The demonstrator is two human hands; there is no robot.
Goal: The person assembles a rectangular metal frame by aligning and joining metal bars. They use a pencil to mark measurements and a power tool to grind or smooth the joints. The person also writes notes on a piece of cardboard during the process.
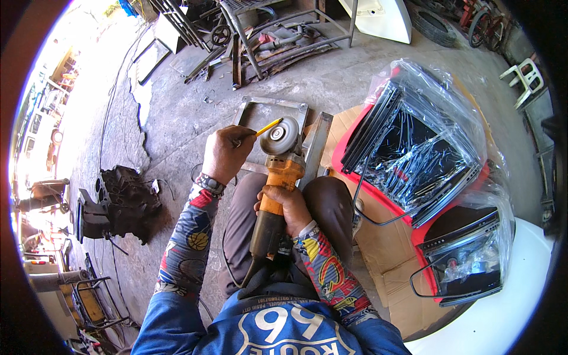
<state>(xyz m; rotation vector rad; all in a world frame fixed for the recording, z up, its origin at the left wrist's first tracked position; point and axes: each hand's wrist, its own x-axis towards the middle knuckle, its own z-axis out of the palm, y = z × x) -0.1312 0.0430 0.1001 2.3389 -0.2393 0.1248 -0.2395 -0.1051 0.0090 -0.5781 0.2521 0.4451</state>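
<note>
My right hand [286,204] is wrapped around the body of an orange and black angle grinder [283,171], which lies over my lap with its head pointing away from me. A grey disc [280,137] faces up on the grinder's head. In my left hand [228,152] a yellow pencil [269,126] is pinched, its tip at or just over the disc's far edge; contact is hard to tell. Beyond my knees a metal frame [272,102] of flat bars lies on the floor, partly hidden by the grinder and my hands.
A plastic-wrapped red and black seat [349,139] lies underside up on cardboard [378,260] to the right, with a smaller one [435,260] nearer. A dark engine block [127,201] sits on the floor at left. Farther off stand a metal rack [245,53] and a tire [435,26].
</note>
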